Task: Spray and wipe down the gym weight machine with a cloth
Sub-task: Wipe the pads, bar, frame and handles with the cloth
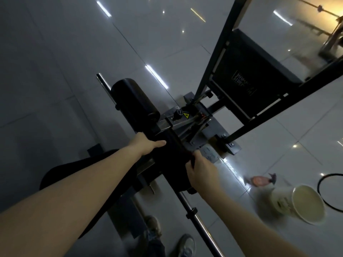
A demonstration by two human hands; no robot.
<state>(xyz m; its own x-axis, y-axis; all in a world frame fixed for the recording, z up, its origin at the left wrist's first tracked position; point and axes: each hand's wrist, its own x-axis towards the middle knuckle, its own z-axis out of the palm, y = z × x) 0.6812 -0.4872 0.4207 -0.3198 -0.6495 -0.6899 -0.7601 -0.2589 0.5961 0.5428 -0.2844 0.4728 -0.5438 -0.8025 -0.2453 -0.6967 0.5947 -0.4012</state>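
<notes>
Head view: left hand [147,143], right hand [200,170] grip roller pad [171,154].

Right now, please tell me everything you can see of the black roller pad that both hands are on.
The near roller pad is a black, matte cylinder, padded as it looks, threaded on a chrome bar. A twin pad sits farther along the bar. The left hand grips its left side, thumb on top; the right hand curls round its right edge. Whether a cloth lies between is unclear.
</notes>
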